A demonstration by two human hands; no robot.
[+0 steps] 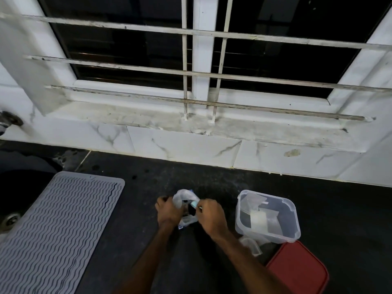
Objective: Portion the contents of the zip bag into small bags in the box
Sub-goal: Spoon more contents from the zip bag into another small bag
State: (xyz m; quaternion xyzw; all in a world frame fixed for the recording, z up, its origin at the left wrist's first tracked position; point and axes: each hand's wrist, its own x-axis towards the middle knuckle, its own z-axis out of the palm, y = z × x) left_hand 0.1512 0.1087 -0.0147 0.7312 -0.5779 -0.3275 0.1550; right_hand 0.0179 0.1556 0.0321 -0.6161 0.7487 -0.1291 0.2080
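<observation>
hands work a zip bag (184, 197) on the dark table (148, 240), just left of the clear box (240, 211). the left hand (168, 212) has its grip curled round the side of the bag away from the box; the right hand (210, 216) pinches the side toward it, at the mouth. dark contents show inside, too blurred to name. the risk from here, by the look of it: a hard tug at the seal could split the mouth wide and scatter the contents over the table, short of the box. small bags (263, 217) lie loose in the box. a stray bag (251, 246) and a red lid (297, 270) crowd its near side. a grey mat (59, 225) lies well left of the box. the way from zip bag to box looks open.
</observation>
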